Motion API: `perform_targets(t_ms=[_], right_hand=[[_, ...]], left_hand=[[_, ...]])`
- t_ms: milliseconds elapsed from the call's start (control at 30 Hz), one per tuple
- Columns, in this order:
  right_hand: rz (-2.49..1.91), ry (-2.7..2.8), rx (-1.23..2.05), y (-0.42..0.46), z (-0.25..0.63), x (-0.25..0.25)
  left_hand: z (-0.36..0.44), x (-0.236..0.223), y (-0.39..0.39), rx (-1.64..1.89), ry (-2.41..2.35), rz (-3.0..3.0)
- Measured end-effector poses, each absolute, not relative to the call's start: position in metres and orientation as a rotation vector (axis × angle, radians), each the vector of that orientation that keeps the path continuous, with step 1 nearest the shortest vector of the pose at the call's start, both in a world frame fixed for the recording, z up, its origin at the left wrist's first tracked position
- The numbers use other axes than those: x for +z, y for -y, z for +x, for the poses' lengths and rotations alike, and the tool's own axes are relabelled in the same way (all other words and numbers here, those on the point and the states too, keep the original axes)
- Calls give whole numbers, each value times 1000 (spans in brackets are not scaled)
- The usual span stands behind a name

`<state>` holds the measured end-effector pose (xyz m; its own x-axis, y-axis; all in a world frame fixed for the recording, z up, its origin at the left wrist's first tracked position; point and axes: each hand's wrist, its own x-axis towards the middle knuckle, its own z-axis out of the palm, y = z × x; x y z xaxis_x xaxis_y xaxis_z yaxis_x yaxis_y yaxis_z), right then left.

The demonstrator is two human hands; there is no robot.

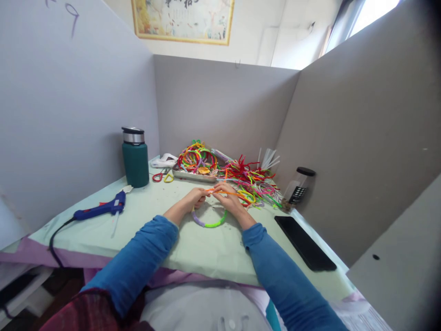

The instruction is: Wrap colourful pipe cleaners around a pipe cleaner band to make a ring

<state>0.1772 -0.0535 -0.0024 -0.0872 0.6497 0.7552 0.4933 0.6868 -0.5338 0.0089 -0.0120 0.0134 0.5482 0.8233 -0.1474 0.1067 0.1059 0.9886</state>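
Both hands meet over the table around a ring wrapped in coloured pipe cleaners (214,225), with purple, yellow and green stretches showing below them. My left hand (197,198) is closed on the ring's upper left, fingers curled. My right hand (228,195) pinches an orange pipe cleaner (225,192) at the top of the ring, its length crossing the fingers toward the right. The exact spot where the orange strand meets the ring is hidden by the fingertips.
Behind the hands are a metal tray (193,176) of colourful rings and a pile of loose pipe cleaners (246,172). A green bottle (135,161), scissors (168,178) and blue glue gun (103,209) lie left. On the right are a phone (305,242) and a clear bottle (298,189). Grey partitions surround the table.
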Motion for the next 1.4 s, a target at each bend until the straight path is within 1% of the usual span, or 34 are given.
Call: perform_targets(t_ms=[333,500,633,867,967,1100,1400], right_hand=[[-951,1739,231,54,177,-3],[-1088,1558,330,52,177,-2],[-1165,1385,590,48,179,-3],[-1000,986,1162,46,182,0],[-1029,897,1318,48,184,2],[-1051,845,1366,48,186,3],[-913,863,1414,50,187,0]], left_hand=[[9,13,11,667,-904,1369],[10,14,11,616,-901,1382],[11,14,12,620,-872,1388],[11,14,11,692,-750,1411],[11,14,10,718,-718,1414],[10,13,13,763,-697,1459],[9,12,15,737,-670,1477]])
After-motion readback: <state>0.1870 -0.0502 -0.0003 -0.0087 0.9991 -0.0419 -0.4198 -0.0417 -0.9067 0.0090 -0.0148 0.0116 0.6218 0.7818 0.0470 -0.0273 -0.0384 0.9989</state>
